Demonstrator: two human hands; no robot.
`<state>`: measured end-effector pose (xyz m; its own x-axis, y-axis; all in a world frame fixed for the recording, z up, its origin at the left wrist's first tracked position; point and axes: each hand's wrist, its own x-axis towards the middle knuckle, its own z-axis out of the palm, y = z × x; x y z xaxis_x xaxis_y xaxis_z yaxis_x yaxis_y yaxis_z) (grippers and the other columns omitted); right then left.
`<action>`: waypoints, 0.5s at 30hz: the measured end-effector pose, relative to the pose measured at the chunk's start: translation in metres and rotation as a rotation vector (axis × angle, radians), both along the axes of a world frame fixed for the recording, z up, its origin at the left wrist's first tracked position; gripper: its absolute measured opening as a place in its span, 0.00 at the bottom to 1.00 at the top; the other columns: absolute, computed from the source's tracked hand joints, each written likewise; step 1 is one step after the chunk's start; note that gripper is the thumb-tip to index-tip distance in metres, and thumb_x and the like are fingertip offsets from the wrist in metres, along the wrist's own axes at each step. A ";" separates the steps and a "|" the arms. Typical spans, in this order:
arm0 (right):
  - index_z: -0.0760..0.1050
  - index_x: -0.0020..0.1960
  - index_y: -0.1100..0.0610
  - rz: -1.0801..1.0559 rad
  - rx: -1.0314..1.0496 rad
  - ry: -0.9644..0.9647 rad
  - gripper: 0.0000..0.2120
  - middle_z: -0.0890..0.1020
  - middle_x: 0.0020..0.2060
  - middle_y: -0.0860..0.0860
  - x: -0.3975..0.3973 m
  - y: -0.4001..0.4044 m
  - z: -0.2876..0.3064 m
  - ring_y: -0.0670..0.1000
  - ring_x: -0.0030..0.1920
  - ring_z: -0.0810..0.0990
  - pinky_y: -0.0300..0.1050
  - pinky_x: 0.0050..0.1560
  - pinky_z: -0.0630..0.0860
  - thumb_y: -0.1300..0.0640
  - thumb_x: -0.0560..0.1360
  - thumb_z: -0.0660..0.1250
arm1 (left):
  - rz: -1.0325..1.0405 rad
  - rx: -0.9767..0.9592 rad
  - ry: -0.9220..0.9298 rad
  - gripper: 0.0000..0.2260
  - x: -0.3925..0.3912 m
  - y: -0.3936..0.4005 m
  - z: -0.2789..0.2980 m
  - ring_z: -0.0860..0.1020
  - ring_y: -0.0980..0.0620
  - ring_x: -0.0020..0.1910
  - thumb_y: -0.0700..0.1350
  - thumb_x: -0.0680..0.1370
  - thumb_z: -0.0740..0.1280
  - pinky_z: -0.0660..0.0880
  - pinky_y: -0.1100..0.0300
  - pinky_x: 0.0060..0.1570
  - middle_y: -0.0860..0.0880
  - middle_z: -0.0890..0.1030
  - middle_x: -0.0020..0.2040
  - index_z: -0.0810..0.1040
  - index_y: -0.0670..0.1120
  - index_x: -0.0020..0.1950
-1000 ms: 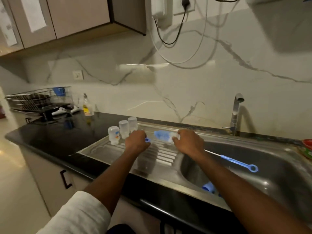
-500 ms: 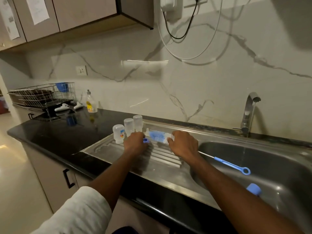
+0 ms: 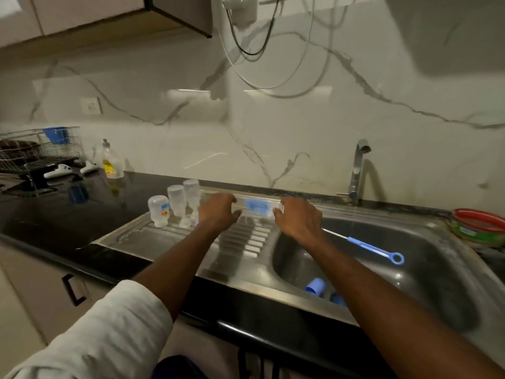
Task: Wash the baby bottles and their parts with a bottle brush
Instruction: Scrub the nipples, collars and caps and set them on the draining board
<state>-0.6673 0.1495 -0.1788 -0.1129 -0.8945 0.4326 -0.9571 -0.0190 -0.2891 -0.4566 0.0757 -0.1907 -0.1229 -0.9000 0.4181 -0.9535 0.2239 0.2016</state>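
My right hand (image 3: 299, 224) grips the wire shank of the bottle brush (image 3: 363, 246), whose blue bristle head sits inside a clear baby bottle (image 3: 258, 208) held level above the drainboard (image 3: 169, 236). My left hand (image 3: 218, 213) is at the bottle's far end with fingers loosely spread. Whether they pinch the bottle or merely steady it I cannot tell, because blur hides the contact. I judge the bottle is held horizontal between both hands so the brush can stroke along its length, and over the drainboard so runoff drains to the sink basin (image 3: 410, 283).

Three washed bottles (image 3: 175, 201) stand inverted at the drainboard's back left corner, presumably to drip dry. Blue caps (image 3: 315, 286) lie in the basin, apparently not yet washed. The tap (image 3: 358, 170) shows no visible stream.

Against half a second ago, the left fingers have opened from a closed curl, and the bristle head sits nearer the right hand.
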 end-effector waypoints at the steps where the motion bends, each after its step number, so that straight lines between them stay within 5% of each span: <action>1: 0.78 0.60 0.52 -0.019 0.008 0.006 0.16 0.83 0.54 0.53 -0.011 0.003 0.002 0.56 0.52 0.81 0.46 0.44 0.69 0.42 0.81 0.62 | -0.036 -0.010 0.001 0.18 -0.016 0.001 0.001 0.76 0.48 0.64 0.58 0.78 0.68 0.75 0.52 0.59 0.49 0.79 0.65 0.77 0.53 0.66; 9: 0.78 0.62 0.54 -0.191 0.130 0.107 0.19 0.82 0.58 0.56 -0.135 0.029 -0.019 0.59 0.58 0.80 0.49 0.50 0.74 0.43 0.79 0.63 | -0.313 0.140 0.046 0.11 -0.164 0.019 -0.033 0.79 0.49 0.54 0.56 0.76 0.70 0.77 0.48 0.57 0.50 0.82 0.54 0.82 0.53 0.55; 15: 0.77 0.63 0.53 -0.268 0.311 0.172 0.17 0.81 0.60 0.54 -0.199 0.032 -0.070 0.55 0.58 0.80 0.47 0.52 0.73 0.45 0.79 0.64 | -0.414 0.365 -0.234 0.19 -0.243 0.007 -0.087 0.79 0.47 0.60 0.56 0.76 0.71 0.76 0.48 0.61 0.48 0.80 0.61 0.78 0.53 0.66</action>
